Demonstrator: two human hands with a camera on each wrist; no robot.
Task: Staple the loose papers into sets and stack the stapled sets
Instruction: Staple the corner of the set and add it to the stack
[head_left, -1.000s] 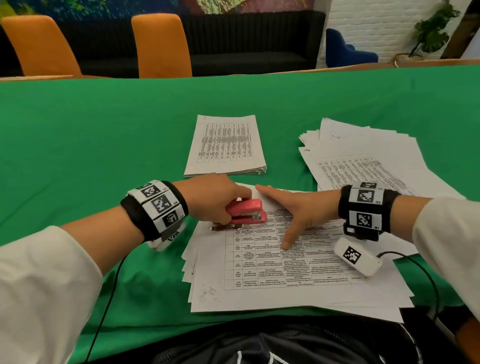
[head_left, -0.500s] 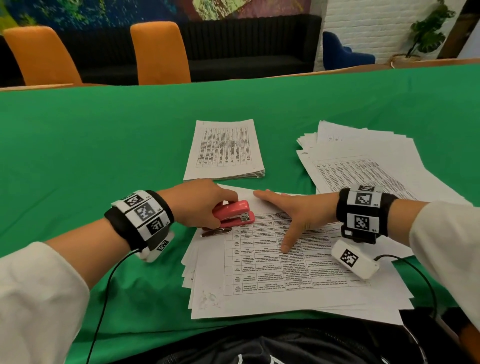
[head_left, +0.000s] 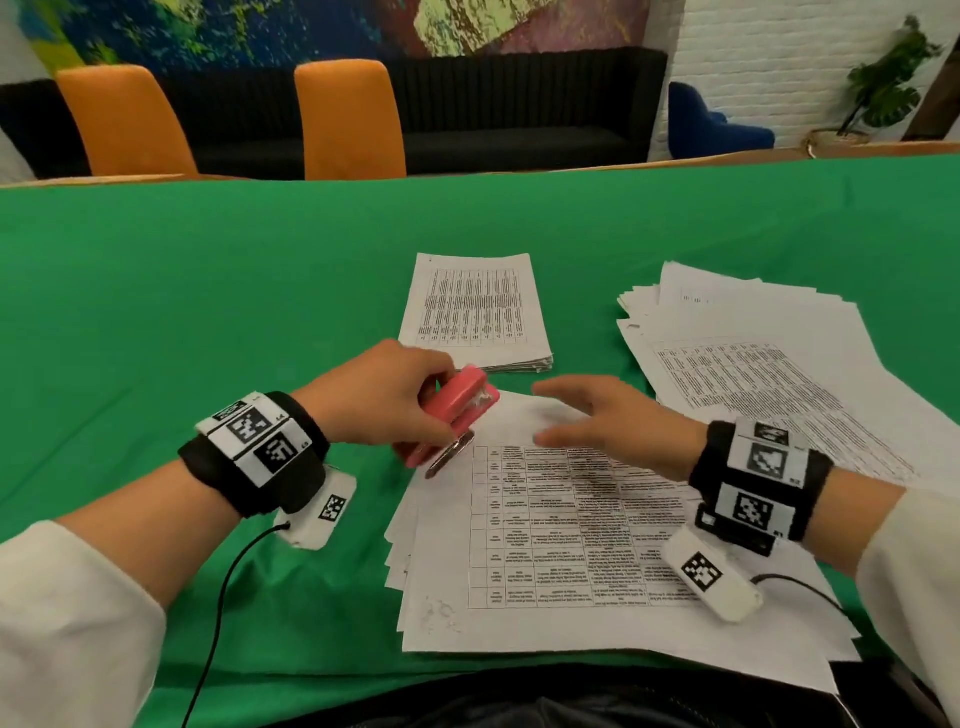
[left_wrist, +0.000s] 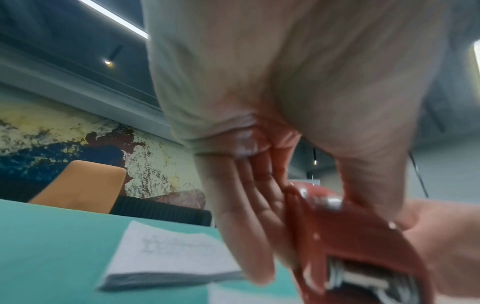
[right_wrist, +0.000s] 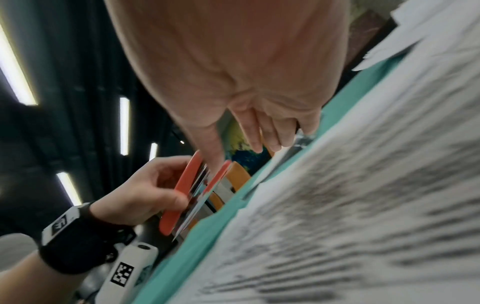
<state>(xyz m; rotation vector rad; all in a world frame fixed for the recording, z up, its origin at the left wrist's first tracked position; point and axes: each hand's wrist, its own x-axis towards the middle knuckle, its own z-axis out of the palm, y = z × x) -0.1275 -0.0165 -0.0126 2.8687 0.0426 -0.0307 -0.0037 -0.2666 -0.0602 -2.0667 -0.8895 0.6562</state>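
Left hand (head_left: 382, 397) grips the red stapler (head_left: 457, 410), tilted. Right hand (head_left: 618, 423) hovers, fingers extended, over the near papers (head_left: 545, 545). Left wrist view alone shows the stapler's metal magazine.

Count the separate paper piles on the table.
3: the near pile under the hands, the neat stack at the far centre, and the fanned pile far right, whose near edge may overlap the first.

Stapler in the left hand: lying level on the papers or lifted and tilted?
Lifted and tilted. The left hand grips the stapler nose-up above the near papers; the right wrist view shows it clear of the table.
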